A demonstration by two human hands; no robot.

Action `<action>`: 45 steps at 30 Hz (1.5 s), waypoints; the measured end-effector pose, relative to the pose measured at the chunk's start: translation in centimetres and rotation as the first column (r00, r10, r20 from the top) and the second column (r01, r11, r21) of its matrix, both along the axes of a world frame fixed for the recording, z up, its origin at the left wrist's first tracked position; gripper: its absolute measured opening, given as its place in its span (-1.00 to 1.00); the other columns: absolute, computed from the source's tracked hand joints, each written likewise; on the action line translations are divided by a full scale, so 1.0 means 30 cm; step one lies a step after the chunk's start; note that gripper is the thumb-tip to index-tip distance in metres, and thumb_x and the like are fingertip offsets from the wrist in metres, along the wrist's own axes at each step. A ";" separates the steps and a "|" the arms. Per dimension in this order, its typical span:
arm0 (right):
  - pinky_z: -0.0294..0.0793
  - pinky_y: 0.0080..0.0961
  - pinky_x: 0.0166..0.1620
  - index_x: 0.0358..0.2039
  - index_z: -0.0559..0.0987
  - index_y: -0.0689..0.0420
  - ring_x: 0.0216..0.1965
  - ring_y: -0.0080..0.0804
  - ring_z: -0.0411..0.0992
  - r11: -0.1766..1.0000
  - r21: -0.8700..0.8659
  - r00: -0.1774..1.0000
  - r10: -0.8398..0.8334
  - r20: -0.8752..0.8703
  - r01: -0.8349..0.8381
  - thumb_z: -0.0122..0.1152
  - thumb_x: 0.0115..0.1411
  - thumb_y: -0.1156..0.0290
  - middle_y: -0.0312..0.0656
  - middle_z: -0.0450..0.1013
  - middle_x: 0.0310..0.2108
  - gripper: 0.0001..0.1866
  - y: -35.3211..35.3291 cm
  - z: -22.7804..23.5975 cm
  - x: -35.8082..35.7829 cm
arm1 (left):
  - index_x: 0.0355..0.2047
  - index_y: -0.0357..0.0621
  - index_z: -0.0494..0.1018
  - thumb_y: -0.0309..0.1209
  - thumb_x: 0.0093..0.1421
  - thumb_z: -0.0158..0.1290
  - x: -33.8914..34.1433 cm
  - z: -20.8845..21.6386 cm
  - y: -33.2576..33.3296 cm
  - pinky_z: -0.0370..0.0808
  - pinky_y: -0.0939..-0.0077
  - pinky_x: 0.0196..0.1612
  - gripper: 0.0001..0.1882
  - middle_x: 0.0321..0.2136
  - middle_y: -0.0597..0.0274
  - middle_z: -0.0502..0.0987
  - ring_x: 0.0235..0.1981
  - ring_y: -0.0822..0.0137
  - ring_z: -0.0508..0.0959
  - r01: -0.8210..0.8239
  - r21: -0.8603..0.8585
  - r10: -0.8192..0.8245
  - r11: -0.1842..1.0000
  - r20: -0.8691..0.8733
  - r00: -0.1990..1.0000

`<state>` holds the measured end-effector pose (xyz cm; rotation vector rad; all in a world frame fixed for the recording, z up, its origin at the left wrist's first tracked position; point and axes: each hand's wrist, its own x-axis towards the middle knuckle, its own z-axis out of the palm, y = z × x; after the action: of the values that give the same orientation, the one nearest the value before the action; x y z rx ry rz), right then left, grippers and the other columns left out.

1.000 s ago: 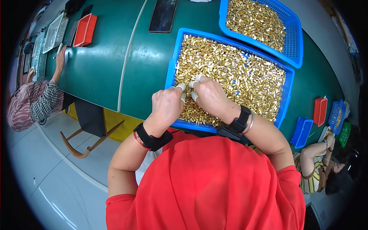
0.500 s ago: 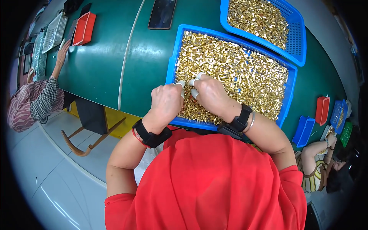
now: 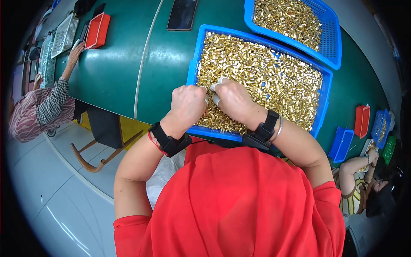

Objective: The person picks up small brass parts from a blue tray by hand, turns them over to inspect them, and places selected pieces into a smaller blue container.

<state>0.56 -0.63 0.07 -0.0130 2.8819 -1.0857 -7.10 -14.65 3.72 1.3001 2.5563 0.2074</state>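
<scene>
Small gold-coloured metal pieces (image 3: 287, 96) fill a blue plastic tray (image 3: 324, 100) in front of me. Over its left part, my left hand (image 3: 187, 105) and my right hand (image 3: 236, 100) are close together with a small gap between them. Both have curled fingers with white finger cots (image 3: 222, 80) on the tips. The left fingertips are mostly hidden behind the knuckles. The right thumb and fingers bend in toward the left hand, at the metal pieces. Whatever is pinched in either hand is too small or hidden to tell.
Behind the tray stands a blue perforated basket (image 3: 330, 40) of similar gold pieces. A phone (image 3: 182, 15) lies on the green table (image 3: 107, 77). Red tray (image 3: 97, 31) at far left; blue bin (image 3: 341, 144) and red bin (image 3: 362, 121) at right. Co-workers sit at both sides.
My right hand has shifted slightly and its fingers look more tucked in. My left hand stays nearly in place. The whole view has moved a little.
</scene>
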 end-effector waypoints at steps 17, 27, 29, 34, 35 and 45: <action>0.43 -0.19 -0.34 -0.50 0.48 0.24 -0.45 -0.02 0.42 0.999 0.039 0.999 0.025 -0.029 -0.023 0.23 -0.05 0.42 0.02 0.39 -0.53 -0.83 0.002 -0.016 0.006 | -0.72 -0.20 0.43 -0.56 -0.21 0.02 0.018 -0.009 0.013 0.47 0.17 -0.49 -0.97 -0.69 -0.04 0.48 -0.60 0.00 0.53 -0.046 0.041 0.046 0.998 -0.003 0.999; 0.44 -0.22 -0.36 -0.40 0.54 0.19 -0.45 -0.04 0.42 0.999 -0.008 0.993 0.041 -0.111 -0.042 0.22 -0.03 0.38 0.00 0.41 -0.52 -0.81 0.023 0.046 0.015 | -0.59 -0.24 0.46 -0.45 -0.06 0.06 0.011 -0.025 -0.052 0.47 0.24 -0.51 -0.90 -0.73 0.06 0.47 -0.62 0.12 0.54 -0.316 0.217 0.224 0.924 0.364 0.904; 0.44 -0.23 -0.36 -0.37 0.54 0.19 -0.45 -0.05 0.43 0.999 -0.002 0.993 0.043 -0.110 -0.043 0.22 -0.02 0.38 -0.01 0.41 -0.51 -0.80 0.034 0.107 -0.002 | -0.52 -0.25 0.46 -0.41 0.04 0.05 -0.001 -0.040 -0.065 0.46 0.27 -0.53 -0.86 -0.70 0.16 0.48 -0.62 0.22 0.54 -0.600 0.213 0.275 0.771 0.739 0.615; 0.45 -0.24 -0.37 -0.32 0.57 0.19 -0.44 -0.09 0.45 0.994 -0.095 0.993 0.044 -0.108 -0.054 0.23 -0.01 0.39 -0.02 0.43 -0.47 -0.78 0.019 0.241 -0.033 | -0.43 -0.25 0.46 -0.39 0.13 0.01 -0.021 0.057 0.022 0.45 0.34 -0.54 -0.84 -0.61 0.25 0.50 -0.57 0.32 0.54 -0.924 -0.244 -0.130 0.295 0.948 -0.292; 0.45 -0.24 -0.38 -0.32 0.57 0.19 -0.44 -0.10 0.45 0.987 -0.146 0.992 0.053 -0.112 -0.069 0.23 -0.01 0.40 -0.02 0.44 -0.47 -0.78 0.014 0.248 -0.034 | -0.44 -0.24 0.46 -0.40 0.13 0.00 -0.026 0.053 0.015 0.45 0.34 -0.53 -0.85 -0.60 0.23 0.50 -0.56 0.31 0.54 -0.915 -0.221 -0.091 0.339 0.960 -0.266; 0.45 -0.22 -0.34 -0.32 0.57 0.22 -0.43 -0.06 0.44 0.992 -0.129 0.999 0.014 0.052 -0.007 0.18 -0.06 0.50 0.03 0.43 -0.48 -0.78 0.042 0.048 0.037 | -0.44 -0.21 0.50 -0.44 0.04 0.03 0.045 0.029 -0.063 0.43 0.24 -0.48 -0.88 -0.59 0.06 0.49 -0.57 0.17 0.51 -0.283 0.192 0.185 0.940 0.411 0.893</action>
<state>1.68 0.63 1.50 -0.0052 2.7573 -1.2485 -5.73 -16.53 4.58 0.8985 2.3831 0.7760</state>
